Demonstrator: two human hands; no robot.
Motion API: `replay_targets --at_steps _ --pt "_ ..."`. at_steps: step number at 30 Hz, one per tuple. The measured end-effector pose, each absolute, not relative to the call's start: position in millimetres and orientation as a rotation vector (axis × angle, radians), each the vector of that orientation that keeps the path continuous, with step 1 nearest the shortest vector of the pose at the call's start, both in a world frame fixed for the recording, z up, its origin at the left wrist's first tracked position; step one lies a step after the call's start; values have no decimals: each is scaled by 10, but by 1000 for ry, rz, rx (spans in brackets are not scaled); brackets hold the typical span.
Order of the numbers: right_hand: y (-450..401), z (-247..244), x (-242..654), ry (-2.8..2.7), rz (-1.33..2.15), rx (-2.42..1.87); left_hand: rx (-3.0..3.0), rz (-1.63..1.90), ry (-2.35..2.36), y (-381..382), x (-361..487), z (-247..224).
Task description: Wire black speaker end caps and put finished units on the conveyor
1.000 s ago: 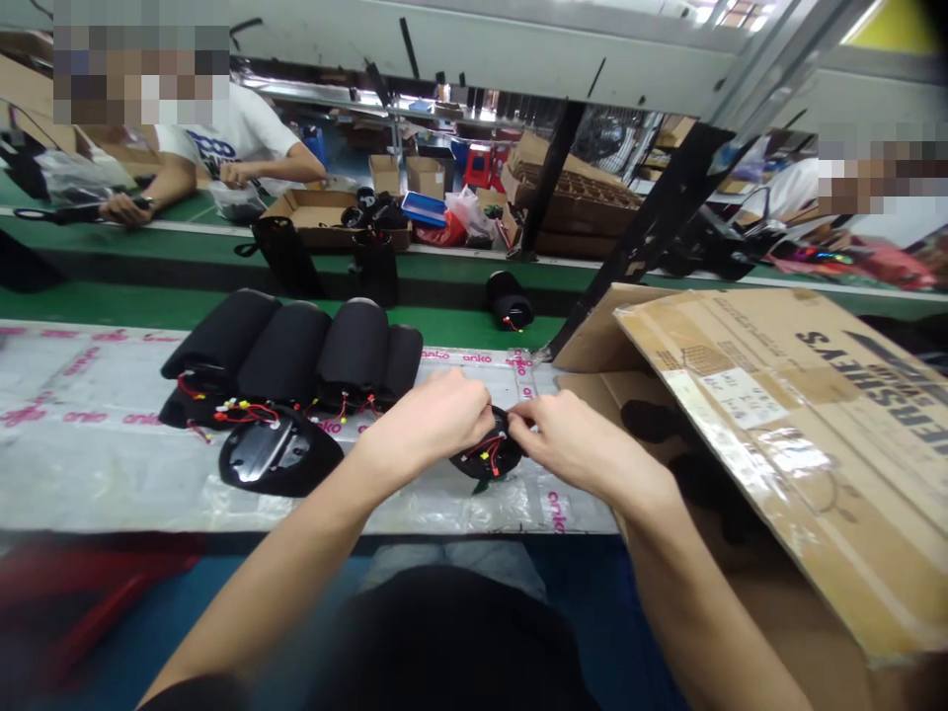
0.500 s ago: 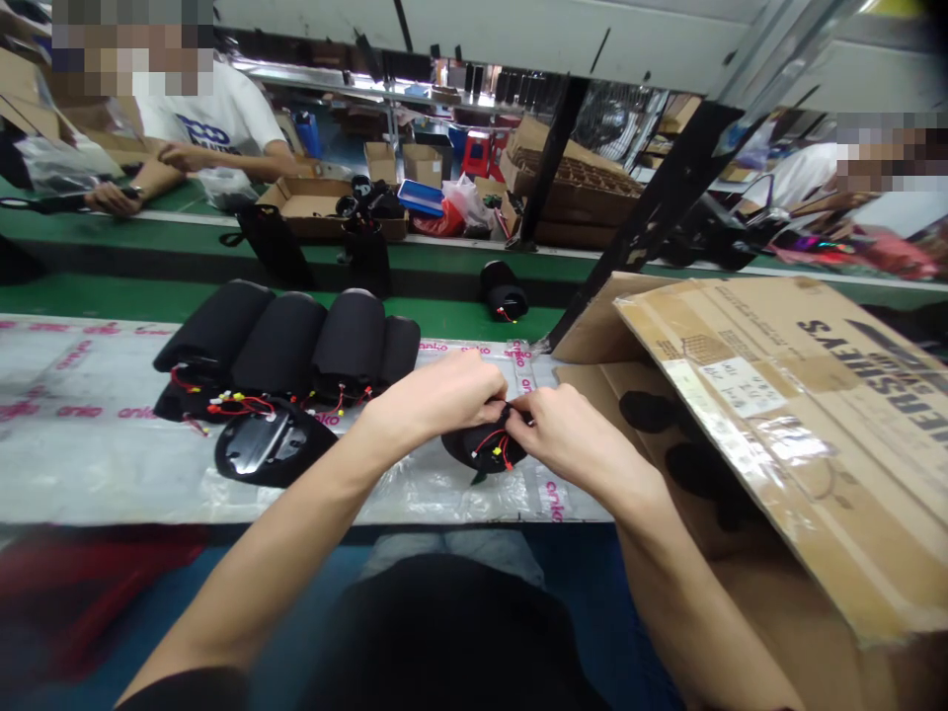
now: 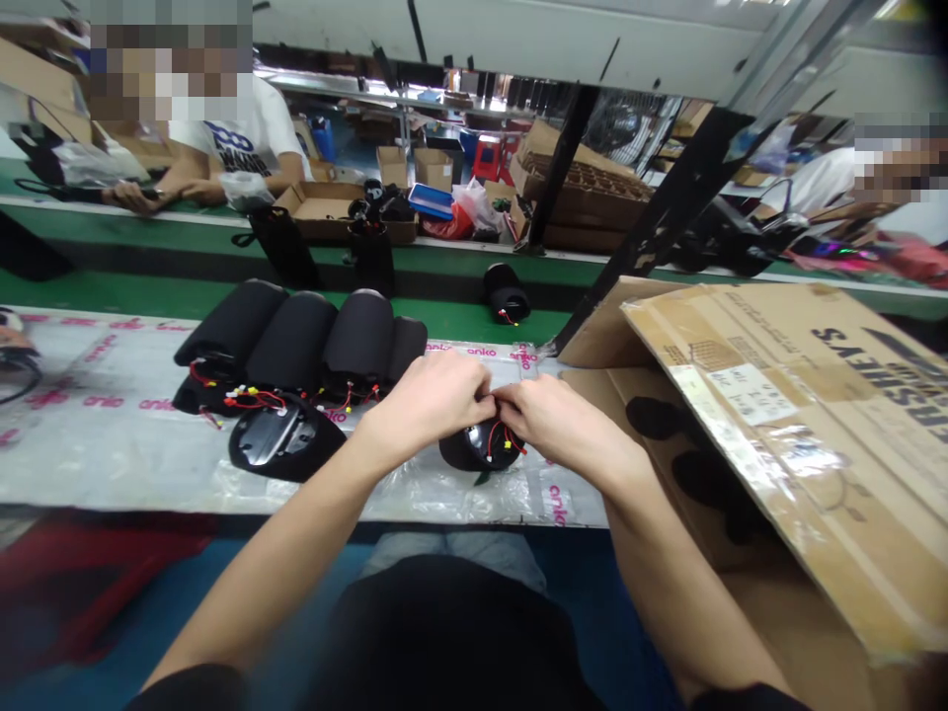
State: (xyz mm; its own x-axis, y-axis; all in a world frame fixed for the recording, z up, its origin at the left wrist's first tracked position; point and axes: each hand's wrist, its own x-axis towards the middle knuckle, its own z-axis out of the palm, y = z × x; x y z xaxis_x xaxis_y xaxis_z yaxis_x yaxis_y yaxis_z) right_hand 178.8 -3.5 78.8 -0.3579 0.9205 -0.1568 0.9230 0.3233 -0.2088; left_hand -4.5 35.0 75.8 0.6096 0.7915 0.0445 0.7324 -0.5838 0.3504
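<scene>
My left hand (image 3: 426, 400) and my right hand (image 3: 552, 415) meet with their fingertips together at the top of a black padded cylinder (image 3: 481, 446). Its wired end faces up, with red and yellow wires (image 3: 495, 441) on it, and my fingers hide part of that end. To the left, a row of several similar black cylinders (image 3: 292, 341) lies on a plastic sheet with pink print (image 3: 89, 444). Their loose red wires (image 3: 252, 400) spill toward me. A black oval plate (image 3: 285, 439) lies just in front of them, left of my left hand.
A large flattened cardboard sheet (image 3: 785, 434) leans over a box on my right. Beyond the sheet runs a green belt (image 3: 415, 318) holding upright black sleeves (image 3: 371, 262). A co-worker in a white shirt (image 3: 244, 148) sits across, beside an open box (image 3: 326, 212).
My hands have moved closer together, and the fingertips now meet over the wired end of the cylinder. The view has shifted slightly.
</scene>
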Motion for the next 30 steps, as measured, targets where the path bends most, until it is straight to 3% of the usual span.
replay_targets --at_steps 4,8,10,12,19,26,30 --pt "-12 666 1891 2744 -869 1893 2113 619 1043 130 -416 441" --pt "-149 297 1987 2662 -1742 2210 1916 836 837 14 -700 -83" --pt "-295 56 1993 2652 -2180 2205 1850 940 833 10 -685 -302" --pt "-472 -185 1947 2736 -2383 2088 1771 1077 886 2 -547 -462" --pt "-590 -606 1760 2788 -2090 2225 1701 1561 914 -138 -7 -623" --pt "-68 -386 2206 2918 -2003 1785 2470 1442 823 11 -220 -293" --pt "-256 -325 2266 3150 -1513 2060 2715 1253 844 -4 -123 -30"
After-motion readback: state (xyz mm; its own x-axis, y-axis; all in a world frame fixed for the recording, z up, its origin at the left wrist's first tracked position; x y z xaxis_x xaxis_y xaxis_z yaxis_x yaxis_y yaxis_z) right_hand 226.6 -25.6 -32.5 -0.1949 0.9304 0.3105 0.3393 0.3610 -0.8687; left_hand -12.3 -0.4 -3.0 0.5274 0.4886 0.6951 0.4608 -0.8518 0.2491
